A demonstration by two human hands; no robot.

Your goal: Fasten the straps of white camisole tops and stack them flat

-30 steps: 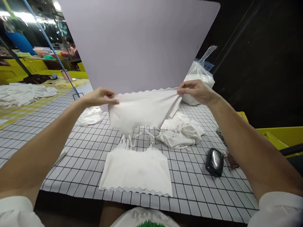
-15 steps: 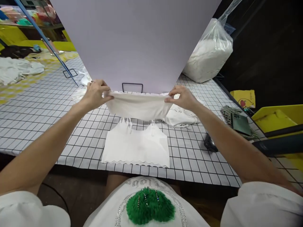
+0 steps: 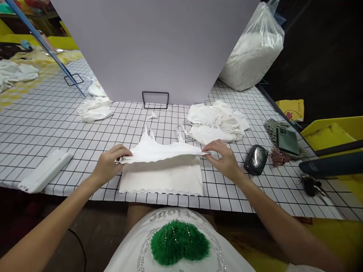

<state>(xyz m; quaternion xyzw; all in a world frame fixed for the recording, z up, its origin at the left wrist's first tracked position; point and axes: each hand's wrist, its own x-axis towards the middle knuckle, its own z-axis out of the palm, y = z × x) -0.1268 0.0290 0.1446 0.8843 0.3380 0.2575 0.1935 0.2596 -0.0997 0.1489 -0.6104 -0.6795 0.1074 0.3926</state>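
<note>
A white strappy crop top is held by its near edge just above the table, its thin straps trailing away from me. At the left corner, my left hand is closed in a pinch. Opposite it, my right hand pinches the right corner, thumb below and fingers above. Beneath the raised edge lies a flat white piece with a scalloped hem. I cannot tell whether it is the same top's other layer or a second top.
Behind stands a large grey board on a wire foot. White garments are heaped at right, with more white cloth at left. A white power strip, black wrapped packet, phone and keys lie on the checked tablecloth.
Both hands have come down and towards me with the white cloth they held up near the board. It now overlaps the flat white piece. The view has tilted slightly.
</note>
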